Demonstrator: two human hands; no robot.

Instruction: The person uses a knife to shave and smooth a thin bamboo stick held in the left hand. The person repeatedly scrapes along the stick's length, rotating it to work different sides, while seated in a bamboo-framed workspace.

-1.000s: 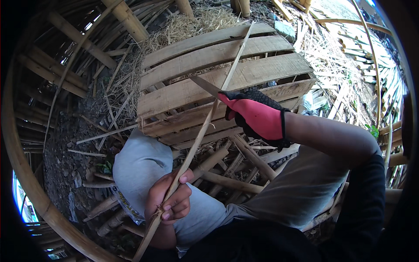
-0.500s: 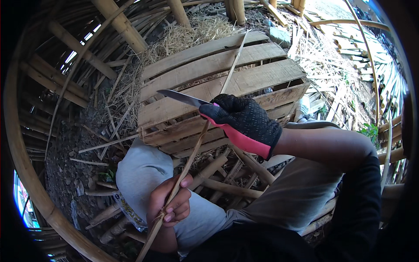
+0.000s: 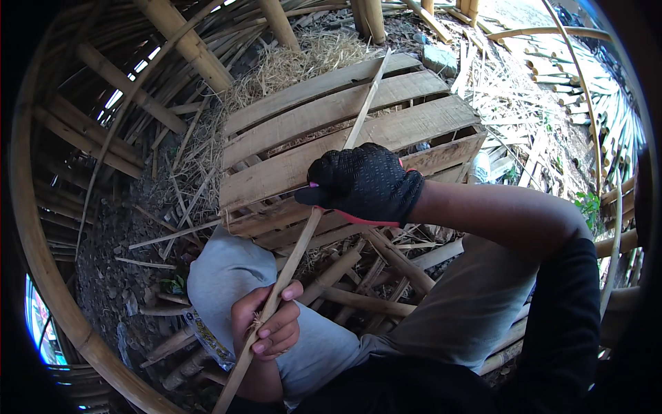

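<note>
Bamboo strip point(image 3: 303, 252): long, thin, slanting from lower left up across the wooden pallet point(image 3: 331, 131).
Pallet: slatted, resting on the ground, straw point(image 3: 289, 65) heaped just behind it.
Left hand point(image 3: 265, 328): bare, curled shut around the strip's lower part, resting on the grey-clad knee point(image 3: 227, 276).
Right hand point(image 3: 365, 183): black glove, fisted palm-down over the strip higher up; contents of fist hidden, cannot tell.

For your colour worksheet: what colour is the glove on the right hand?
Black, with a pink-red edge at palm and thumb; the glove shows best in the head view.
</note>
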